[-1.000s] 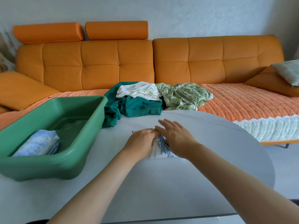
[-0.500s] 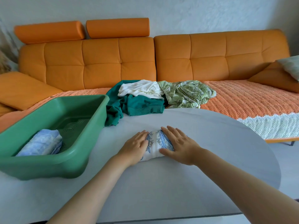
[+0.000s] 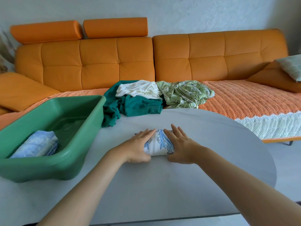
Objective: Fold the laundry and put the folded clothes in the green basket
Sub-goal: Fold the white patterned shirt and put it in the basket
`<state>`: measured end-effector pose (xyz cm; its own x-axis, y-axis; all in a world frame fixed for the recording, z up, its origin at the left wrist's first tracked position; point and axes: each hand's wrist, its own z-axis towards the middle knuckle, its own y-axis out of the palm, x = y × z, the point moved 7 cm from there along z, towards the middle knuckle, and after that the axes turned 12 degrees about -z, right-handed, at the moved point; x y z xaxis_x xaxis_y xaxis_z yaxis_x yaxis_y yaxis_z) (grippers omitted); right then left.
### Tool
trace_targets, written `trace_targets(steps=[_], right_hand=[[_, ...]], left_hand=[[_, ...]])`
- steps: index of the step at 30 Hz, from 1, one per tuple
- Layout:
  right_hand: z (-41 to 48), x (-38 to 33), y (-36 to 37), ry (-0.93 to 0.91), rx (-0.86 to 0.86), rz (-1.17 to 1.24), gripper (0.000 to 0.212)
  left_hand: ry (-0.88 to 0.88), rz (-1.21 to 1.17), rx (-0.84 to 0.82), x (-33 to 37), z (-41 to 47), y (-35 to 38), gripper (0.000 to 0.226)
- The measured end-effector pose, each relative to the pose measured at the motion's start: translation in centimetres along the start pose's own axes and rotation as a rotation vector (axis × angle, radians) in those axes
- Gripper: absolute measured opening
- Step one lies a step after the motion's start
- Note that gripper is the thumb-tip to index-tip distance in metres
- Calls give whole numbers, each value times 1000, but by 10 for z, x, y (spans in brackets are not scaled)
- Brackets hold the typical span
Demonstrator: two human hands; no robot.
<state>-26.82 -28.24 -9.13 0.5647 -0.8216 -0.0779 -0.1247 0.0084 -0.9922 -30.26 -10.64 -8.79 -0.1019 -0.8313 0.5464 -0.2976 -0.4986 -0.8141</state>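
Orange leather sofa point(image 3: 146, 62) fills the back of the room against a pale wall, its seat covered by an orange woven throw point(image 3: 244, 101) with a white lace edge. Closer in stands a rounded grey table point(image 3: 162, 185). At the middle of the table lies a small folded bundle of white cloth with a blue floral print point(image 3: 158, 145), pressed between both hands. The left hand point(image 3: 138, 146) lies flat along the bundle's left side, fingers straight and held together, touching the cloth. The right hand point(image 3: 180, 145) rests against the right side, fingers extended and slightly apart. On the table's left sits the green basket point(image 3: 68, 154), and a folded light-blue garment point(image 3: 35, 146) lies in its near left corner. Unfolded laundry is piled at the table's far edge and onto the sofa seat: a dark green sweatshirt point(image 3: 138, 106), a white garment point(image 3: 140, 88) on top of it, and a green leaf-print piece point(image 3: 184, 93) just beside them on the right.
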Motion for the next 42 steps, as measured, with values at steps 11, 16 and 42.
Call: trace_targets(steps=[11,16,42], right_hand=[[23,-8,-13,61,250,-202,69],[14,-17,-24,54,389,-127,59],[192,-341,-136,-293,338,-386,72]], left_hand=[[31,185,251,-1,12,-22,79],[70,301,304,18,-8,-40,72],[-210,270,528,-229,-160,-259,81]])
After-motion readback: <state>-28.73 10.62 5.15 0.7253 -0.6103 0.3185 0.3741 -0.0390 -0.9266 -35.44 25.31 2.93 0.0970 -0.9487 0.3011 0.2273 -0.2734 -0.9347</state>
